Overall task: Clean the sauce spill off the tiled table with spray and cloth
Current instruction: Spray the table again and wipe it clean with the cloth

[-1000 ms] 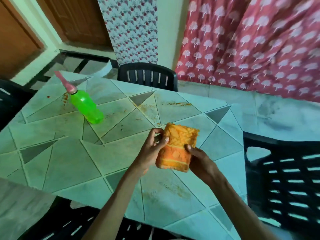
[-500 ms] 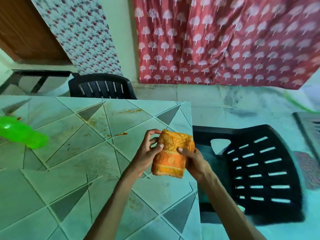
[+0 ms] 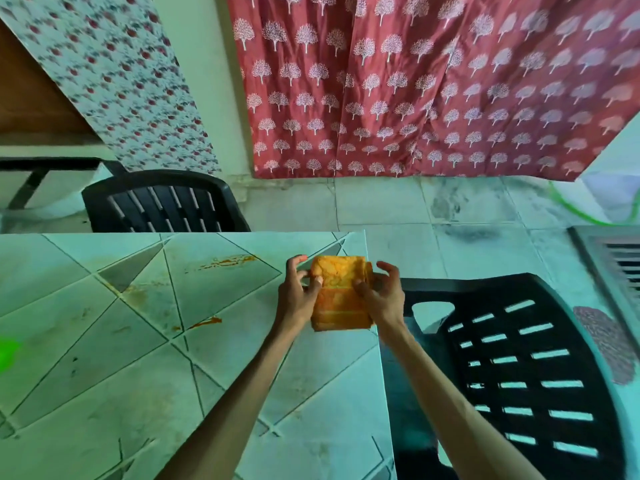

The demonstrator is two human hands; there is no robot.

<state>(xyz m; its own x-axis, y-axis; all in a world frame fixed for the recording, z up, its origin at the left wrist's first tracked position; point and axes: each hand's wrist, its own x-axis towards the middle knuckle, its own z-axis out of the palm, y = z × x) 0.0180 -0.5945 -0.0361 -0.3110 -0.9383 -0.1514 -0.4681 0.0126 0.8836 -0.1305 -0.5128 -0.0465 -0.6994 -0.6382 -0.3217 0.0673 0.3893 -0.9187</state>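
Head view — down, over table

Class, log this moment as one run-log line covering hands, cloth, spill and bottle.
left hand: holds orange cloth | right hand: holds orange cloth | sauce smears: on tiled table | green bottle: cut off, left edge

Two slim, long forearms come in from the lower edge of the view, bare from wrist to elbow. The left hand shows over the right end of the counter, and the right hand shows just past the counter's right edge. The fingers are slender with short, rounded nails, and both wrists are narrow.
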